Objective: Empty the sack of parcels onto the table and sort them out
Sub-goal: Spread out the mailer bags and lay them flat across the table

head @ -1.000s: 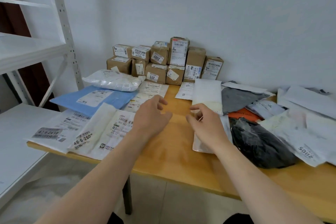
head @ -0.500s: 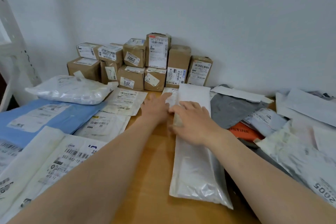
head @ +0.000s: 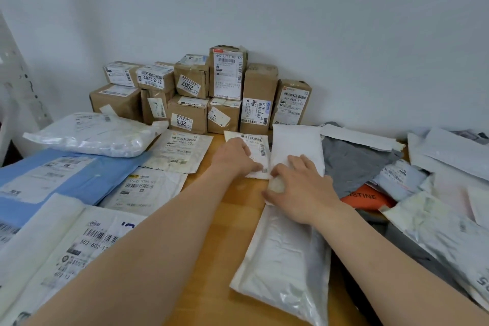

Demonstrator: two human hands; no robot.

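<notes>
Parcels (head: pixel 284 254) across wooden table (head: pixel 217 259)

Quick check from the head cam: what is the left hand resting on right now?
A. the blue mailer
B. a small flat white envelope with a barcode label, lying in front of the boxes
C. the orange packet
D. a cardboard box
B: the left hand lies on the small white envelope just in front of the stacked cardboard boxes, while the right hand presses the long white padded mailer beside it.
</notes>
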